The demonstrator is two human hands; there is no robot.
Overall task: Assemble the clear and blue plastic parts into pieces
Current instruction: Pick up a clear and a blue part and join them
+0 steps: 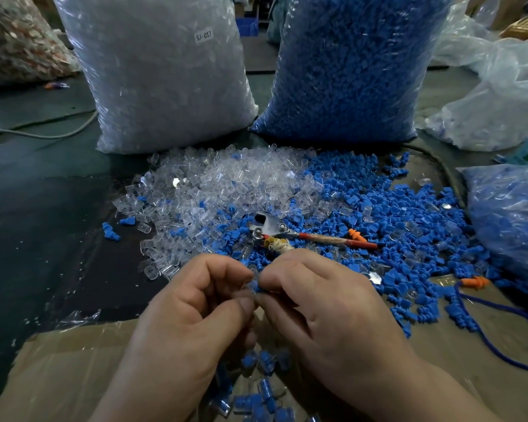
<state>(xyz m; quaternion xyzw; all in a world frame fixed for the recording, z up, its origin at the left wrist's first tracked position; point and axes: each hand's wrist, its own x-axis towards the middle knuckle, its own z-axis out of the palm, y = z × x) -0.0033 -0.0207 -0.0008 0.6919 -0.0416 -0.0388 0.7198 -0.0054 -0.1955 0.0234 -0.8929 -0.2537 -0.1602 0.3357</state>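
head | left hand and right hand both curled, fingertips meeting on one small blue plastic plug, held above the brown cardboard sheet; clear mate hidden | risk: a skewed push could pop it into the loose heap of clear and blue plastic parts

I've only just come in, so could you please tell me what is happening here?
A person is putting small plastic parts together by hand. The left hand and right hand meet fingertip to fingertip, pinching a blue part between them. Loose clear parts and blue parts lie heaped just beyond the hands. Some joined pieces lie on the cardboard below the hands.
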